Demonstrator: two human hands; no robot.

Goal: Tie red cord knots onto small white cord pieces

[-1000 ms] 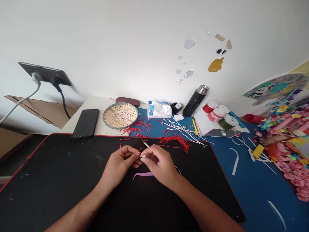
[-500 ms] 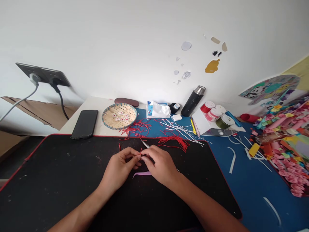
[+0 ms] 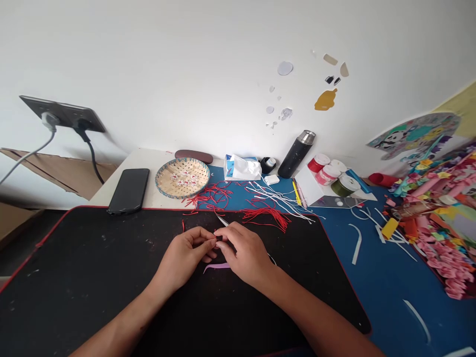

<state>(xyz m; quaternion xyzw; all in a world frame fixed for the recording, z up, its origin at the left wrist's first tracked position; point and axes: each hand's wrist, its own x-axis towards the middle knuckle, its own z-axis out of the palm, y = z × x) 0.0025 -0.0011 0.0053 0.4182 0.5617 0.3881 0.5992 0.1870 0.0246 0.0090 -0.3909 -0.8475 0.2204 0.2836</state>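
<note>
Over the middle of the black mat (image 3: 92, 258), my left hand (image 3: 188, 253) pinches a small piece of red cord (image 3: 215, 238), mostly hidden by the fingers. My right hand (image 3: 243, 250) meets it fingertip to fingertip, thumb and forefinger closed on the same cord. A pointed metal tip (image 3: 222, 221) shows just beyond the right fingers; the rest of that tool is hidden under the hand. Below the hands lies a curved purple tool (image 3: 216, 266), partly covered by the right hand. Red cords (image 3: 266, 216) lie in a bundle at the mat's back edge.
Behind the mat are a woven basket (image 3: 182, 178), a phone (image 3: 129, 191), a tissue pack (image 3: 242, 167), white cords (image 3: 280, 198) and a black flask (image 3: 296, 154). Paint jars (image 3: 327, 174) stand farther right. Paper strips and colourful paper flowers (image 3: 446, 258) lie at the right.
The view has shifted slightly. Both hands stay together, with the right fingertips tilted a little and less of the red cord showing between them.
</note>
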